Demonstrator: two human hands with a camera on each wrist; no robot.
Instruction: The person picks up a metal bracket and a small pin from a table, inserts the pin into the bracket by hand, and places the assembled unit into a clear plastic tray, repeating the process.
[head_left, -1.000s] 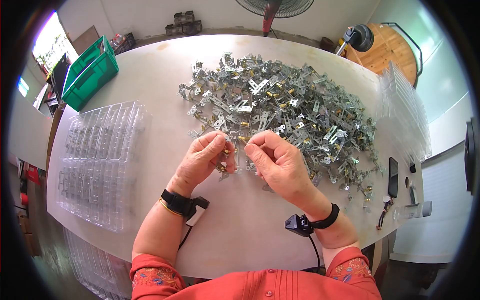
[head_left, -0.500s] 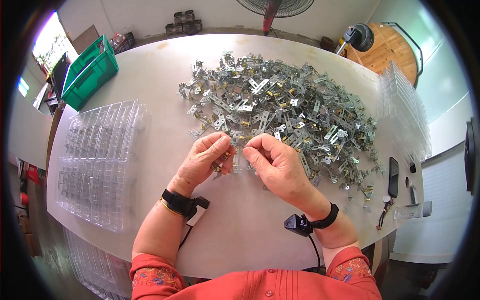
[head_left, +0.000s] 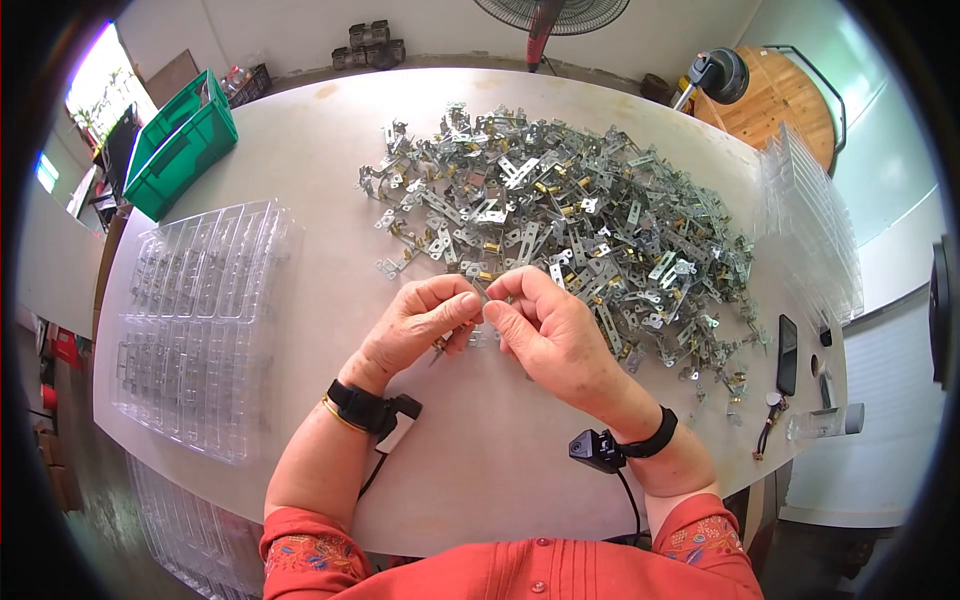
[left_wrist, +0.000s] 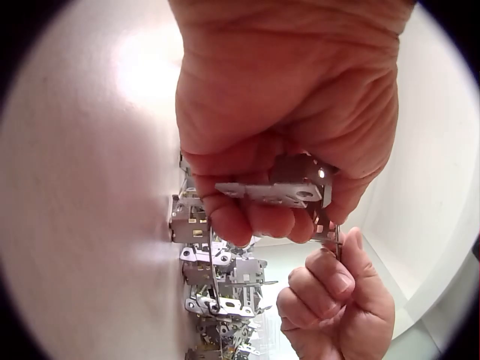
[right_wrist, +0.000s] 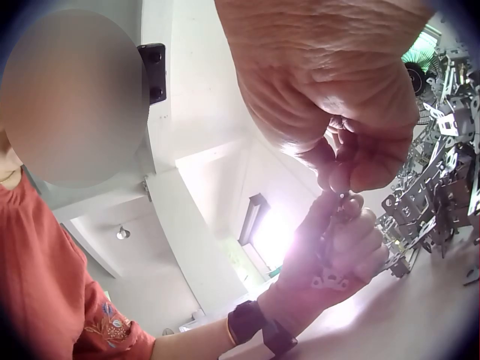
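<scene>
Compared with a second ago, the two hands have been drawn together: a gap was seen between the fingertips then, whereas now the left hand (head_left: pixel 420 320) and the right hand (head_left: pixel 545 330) meet thumb to thumb near the middle of the surface (head_left: pixel 480 470). The left hand has been shifted slightly toward 3 o'clock. The brass-coloured bit that showed between its fingers is now mostly covered. The heap and the trays have not been moved.

The left hand's fingers are curled round a flat bracket (left_wrist: pixel 277 191) of silvery metal with punched holes, gripped against the palm. A thin metal piece (left_wrist: pixel 337 241) is pinched between the right hand's thumb and forefinger, just at the bracket's edge, and its other fingers are folded in. Both parts are held just above the surface, at the near edge of the heap of metal parts (head_left: pixel 570 215), which is spread from 12 to 2 o'clock of the hands.

Clear plastic trays (head_left: pixel 200 320) are laid at 9 o'clock, a green crate (head_left: pixel 180 145) at 10 o'clock, and a dark phone (head_left: pixel 787 352) at 3 o'clock.

Lettering cannot be made out on anything in view.
</scene>
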